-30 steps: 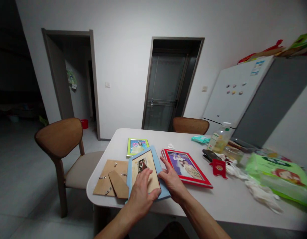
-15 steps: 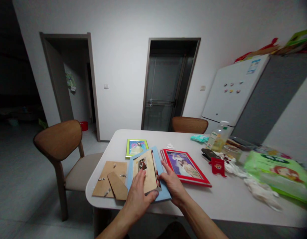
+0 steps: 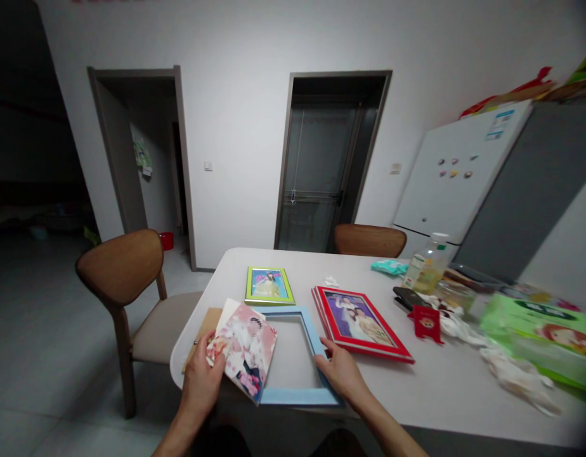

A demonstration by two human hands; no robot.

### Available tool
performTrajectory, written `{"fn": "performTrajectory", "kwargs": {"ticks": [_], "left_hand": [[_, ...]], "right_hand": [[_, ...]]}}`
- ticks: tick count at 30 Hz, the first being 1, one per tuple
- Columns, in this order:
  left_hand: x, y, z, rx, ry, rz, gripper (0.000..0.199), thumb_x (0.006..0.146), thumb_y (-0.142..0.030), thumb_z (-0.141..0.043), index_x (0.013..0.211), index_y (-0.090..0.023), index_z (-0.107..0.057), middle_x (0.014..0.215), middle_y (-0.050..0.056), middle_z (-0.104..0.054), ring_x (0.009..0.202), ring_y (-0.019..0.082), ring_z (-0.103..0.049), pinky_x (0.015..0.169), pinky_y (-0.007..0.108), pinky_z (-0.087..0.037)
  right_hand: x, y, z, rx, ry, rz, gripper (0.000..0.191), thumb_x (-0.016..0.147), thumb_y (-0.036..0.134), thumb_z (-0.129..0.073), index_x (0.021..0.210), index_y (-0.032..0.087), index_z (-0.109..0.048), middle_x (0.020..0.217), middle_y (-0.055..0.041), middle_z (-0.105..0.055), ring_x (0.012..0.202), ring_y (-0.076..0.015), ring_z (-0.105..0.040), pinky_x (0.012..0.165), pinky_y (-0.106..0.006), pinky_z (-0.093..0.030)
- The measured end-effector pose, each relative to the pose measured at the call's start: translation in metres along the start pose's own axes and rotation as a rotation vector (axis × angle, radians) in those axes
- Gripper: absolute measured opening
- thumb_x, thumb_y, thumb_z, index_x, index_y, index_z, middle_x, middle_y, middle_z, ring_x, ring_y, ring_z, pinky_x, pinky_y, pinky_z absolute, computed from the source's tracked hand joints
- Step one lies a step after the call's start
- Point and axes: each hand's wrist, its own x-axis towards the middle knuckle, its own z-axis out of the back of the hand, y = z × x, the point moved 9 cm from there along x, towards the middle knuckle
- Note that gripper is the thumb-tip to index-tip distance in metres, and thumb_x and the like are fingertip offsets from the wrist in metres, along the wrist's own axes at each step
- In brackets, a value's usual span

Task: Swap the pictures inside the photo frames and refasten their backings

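My left hand [image 3: 201, 376] is closed on the left edge of several photos [image 3: 249, 348]; the top one is pink and white. These photos overlap the left side of a light blue picture frame [image 3: 300, 397], whose middle is open so the white table shows through. My right hand [image 3: 341, 369] grips the right side of that frame, thumb on top. Under the photos at the left lies a brown backing board [image 3: 203, 324], mostly covered. Behind the blue frame lies a green picture frame [image 3: 288, 287] with a photo in it. Red picture frames [image 3: 392, 353] are stacked beside my right hand.
The white table [image 3: 369, 397] also carries a bottle [image 3: 427, 266], a dark phone-like object [image 3: 408, 297], a red packet [image 3: 426, 324], crumpled tissues [image 3: 516, 377] and a green pack [image 3: 540, 333]. Wooden chairs stand at the left [image 3: 124, 270] and the far side [image 3: 369, 239].
The photos have come out of the blue frame and moved left in my left hand, with a pink one now facing up. My right hand stays at the frame's right side.
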Motion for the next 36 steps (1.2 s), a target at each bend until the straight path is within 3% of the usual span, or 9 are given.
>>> {"fn": "performTrajectory", "kwargs": {"ticks": [5, 9, 13, 16, 19, 24, 26, 32, 36], "left_hand": [[-0.019, 0.023, -0.008, 0.162, 0.073, -0.039, 0.041, 0.079, -0.036, -0.036, 0.113, -0.014, -0.042, 0.11, 0.012, -0.056, 0.094, 0.022, -0.058, 0.076, 0.034, -0.047], [-0.025, 0.02, -0.014, 0.302, 0.205, -0.028, 0.044, 0.082, -0.041, -0.032, 0.116, -0.014, -0.042, 0.1, 0.012, -0.062, 0.081, 0.023, -0.062, 0.066, 0.034, -0.049], [-0.026, 0.006, -0.009, 0.368, 0.151, -0.137, 0.043, 0.08, -0.04, -0.038, 0.111, -0.012, -0.047, 0.106, 0.014, -0.058, 0.097, 0.025, -0.055, 0.079, 0.039, -0.046], [-0.032, -0.011, -0.02, 0.329, 0.155, -0.321, 0.046, 0.074, -0.038, -0.05, 0.113, -0.014, -0.047, 0.117, 0.014, -0.051, 0.11, 0.025, -0.045, 0.091, 0.042, -0.037], [-0.042, -0.019, -0.04, 0.289, 0.258, -0.423, 0.056, 0.068, -0.032, -0.058, 0.119, -0.016, -0.043, 0.128, 0.014, -0.041, 0.118, 0.026, -0.037, 0.096, 0.044, -0.033], [-0.048, -0.021, -0.054, 0.311, 0.346, -0.419, 0.062, 0.066, -0.029, -0.06, 0.122, -0.019, -0.039, 0.129, 0.013, -0.041, 0.12, 0.029, -0.033, 0.096, 0.05, -0.029], [-0.047, -0.023, -0.053, 0.314, 0.328, -0.428, 0.06, 0.066, -0.029, -0.058, 0.122, -0.017, -0.04, 0.129, 0.013, -0.041, 0.119, 0.028, -0.035, 0.097, 0.05, -0.028], [-0.034, -0.031, -0.045, 0.224, 0.188, -0.49, 0.06, 0.058, -0.004, -0.041, 0.117, -0.015, -0.045, 0.124, 0.012, -0.047, 0.115, 0.023, -0.041, 0.096, 0.043, -0.034], [-0.018, -0.047, -0.02, -0.02, 0.075, -0.433, 0.037, 0.076, -0.014, -0.035, 0.109, -0.018, -0.052, 0.109, 0.008, -0.059, 0.103, 0.02, -0.053, 0.088, 0.035, -0.043]], "right_hand": [[-0.004, 0.006, 0.0, -0.098, -0.033, 0.074, 0.046, 0.064, 0.024, -0.048, 0.105, 0.006, -0.058, 0.079, -0.0116, -0.063, 0.074, -0.0222, -0.057, 0.072, -0.03, -0.04], [-0.007, 0.007, 0.002, -0.129, -0.067, 0.106, 0.04, 0.063, 0.023, -0.051, 0.099, 0.011, -0.061, 0.085, -0.0118, -0.062, 0.079, -0.023, -0.057, 0.076, -0.031, -0.039], [-0.015, 0.034, 0.003, -0.101, -0.148, 0.276, 0.035, 0.064, 0.024, -0.053, 0.096, 0.014, -0.062, 0.099, -0.0132, -0.059, 0.095, -0.025, -0.051, 0.085, -0.033, -0.035], [-0.018, 0.058, -0.022, 0.037, -0.009, 0.316, 0.036, 0.068, 0.025, -0.048, 0.1, 0.012, -0.06, 0.09, -0.012, -0.063, 0.084, -0.0223, -0.056, 0.079, -0.032, -0.039], [-0.014, 0.07, -0.058, 0.178, 0.203, 0.209, 0.034, 0.069, 0.021, -0.044, 0.097, 0.012, -0.061, 0.068, -0.0059, -0.065, 0.064, -0.0178, -0.058, 0.065, -0.028, -0.041], [-0.003, 0.088, -0.069, 0.497, 0.135, 0.14, 0.043, 0.059, 0.013, -0.048, 0.1, 0.017, -0.059, 0.083, -0.0038, -0.066, 0.075, -0.016, -0.058, 0.067, -0.023, -0.042], [-0.004, 0.095, -0.069, 0.6, 0.116, 0.143, 0.048, 0.058, 0.012, -0.048, 0.105, 0.018, -0.056, 0.086, -0.0033, -0.065, 0.072, -0.0145, -0.057, 0.063, -0.022, -0.043], [-0.023, 0.123, -0.071, 0.881, 0.224, 0.103, 0.054, 0.065, 0.02, -0.049, 0.118, 0.016, -0.043, 0.063, 0.0031, -0.057, 0.047, -0.0084, -0.048, 0.042, -0.018, -0.036], [-0.026, 0.134, -0.045, 0.913, 0.164, 0.155, 0.055, 0.071, 0.034, -0.049, 0.122, 0.016, -0.038, 0.084, -0.0033, -0.058, 0.061, -0.0119, -0.054, 0.049, -0.022, -0.042]]}}
